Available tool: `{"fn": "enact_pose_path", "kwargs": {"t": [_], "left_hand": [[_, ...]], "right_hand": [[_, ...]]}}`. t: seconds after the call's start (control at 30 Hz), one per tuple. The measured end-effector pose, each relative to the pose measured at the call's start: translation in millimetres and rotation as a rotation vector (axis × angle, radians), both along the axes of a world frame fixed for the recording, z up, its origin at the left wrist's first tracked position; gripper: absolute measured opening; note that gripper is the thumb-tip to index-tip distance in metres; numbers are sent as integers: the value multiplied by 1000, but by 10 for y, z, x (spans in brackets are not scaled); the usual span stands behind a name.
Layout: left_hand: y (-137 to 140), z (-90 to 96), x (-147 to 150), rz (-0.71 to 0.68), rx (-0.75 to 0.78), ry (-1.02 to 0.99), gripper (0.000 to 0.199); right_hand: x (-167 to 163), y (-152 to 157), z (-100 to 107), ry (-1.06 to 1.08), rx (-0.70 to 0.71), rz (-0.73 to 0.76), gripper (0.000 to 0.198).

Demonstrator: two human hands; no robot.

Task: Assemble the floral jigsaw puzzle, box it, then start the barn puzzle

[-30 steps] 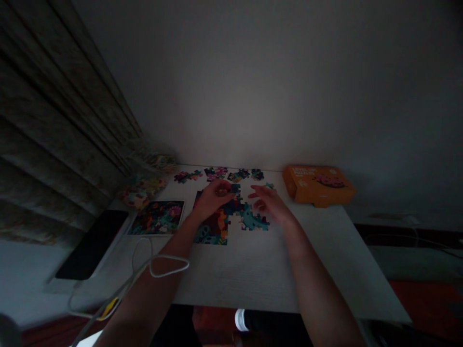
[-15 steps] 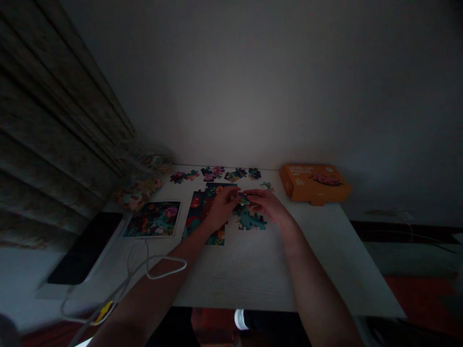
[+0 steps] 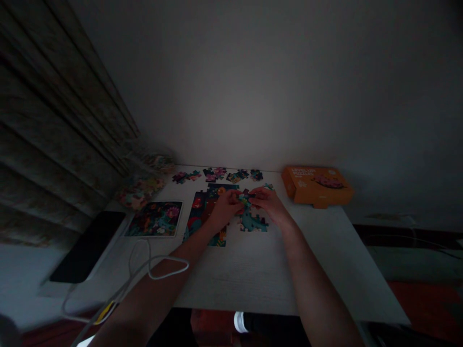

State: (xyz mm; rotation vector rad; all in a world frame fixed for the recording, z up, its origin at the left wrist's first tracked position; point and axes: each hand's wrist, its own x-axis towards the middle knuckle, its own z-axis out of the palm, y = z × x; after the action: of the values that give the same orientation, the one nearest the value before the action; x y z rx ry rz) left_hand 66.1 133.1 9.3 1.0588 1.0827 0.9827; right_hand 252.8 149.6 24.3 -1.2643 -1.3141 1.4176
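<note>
A small cluster of puzzle pieces point(image 3: 246, 197) sits near mid-surface point(image 3: 249, 274), pinched at its edges between the curled fingertips of the left hand point(image 3: 227, 207) at nine o'clock and the right hand point(image 3: 266, 200) at three. A teal section point(image 3: 253, 223) lies just beside it at six o'clock, and a larger dark section point(image 3: 201, 208) at nine, partly under the left hand. Farther out are an orange box point(image 3: 318, 187) at three, a printed picture point(image 3: 155, 219) at nine and a phone point(image 3: 88, 246) at eight.

Dim light; plain grey wall point(image 3: 246, 96) behind white table point(image 3: 249, 279); patterned curtain point(image 3: 54, 135) on left.
</note>
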Motion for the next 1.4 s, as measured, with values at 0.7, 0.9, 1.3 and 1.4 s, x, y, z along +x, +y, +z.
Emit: {"fn": "enact_pose_path", "kwargs": {"t": [0.7,0.9,1.3,1.4], "left_hand": [[533,61,-1639,391,-76,1110,31],[456,115,-1619,384,-16,1314,20],[612,-41,-1584,396,223,1372,24],[612,-19,-1602,434,168,1368,18]], "right_hand": [[213,125,-147,-197,97,-273,46],[202,137,-177,-221,91,-264,48],[243,135,-174,-263,143,-266,40],[244,145,-191,-255,132,-267,42]]}}
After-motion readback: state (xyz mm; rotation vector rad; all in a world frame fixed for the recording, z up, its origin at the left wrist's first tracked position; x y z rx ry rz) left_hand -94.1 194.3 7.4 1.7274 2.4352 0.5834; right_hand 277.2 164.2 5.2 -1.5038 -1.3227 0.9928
